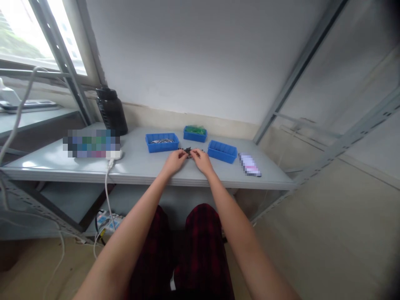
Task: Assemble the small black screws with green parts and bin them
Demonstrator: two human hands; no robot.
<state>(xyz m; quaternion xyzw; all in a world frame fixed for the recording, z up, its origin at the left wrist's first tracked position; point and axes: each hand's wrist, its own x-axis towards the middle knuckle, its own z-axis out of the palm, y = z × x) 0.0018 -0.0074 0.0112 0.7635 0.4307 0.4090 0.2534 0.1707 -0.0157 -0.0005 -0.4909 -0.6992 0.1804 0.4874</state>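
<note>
Small dark parts: lay between the two hands on the table, behind its front edge; their exact shape was too small to tell.
Left grip: narrow, thumb and finger pinched on the dark parts.
Right grip: likewise narrow, pinched on them from the other side; whether each held a separate piece could not be told.
Slip risk: pieces this small could have sprung out if the pinch was uneven, and perhaps bounced over the front edge.
Metal pieces: filled part of the left blue bin, near the left hand; a careless sideways knock might have spilled them.
Right blue bin: stood near the right hand, exposed to a similar bump.
Rear blue bin: held green pieces, seemingly safer, farther back.
White cable: hung over the edge, well left; a snag seemed less likely.
</note>
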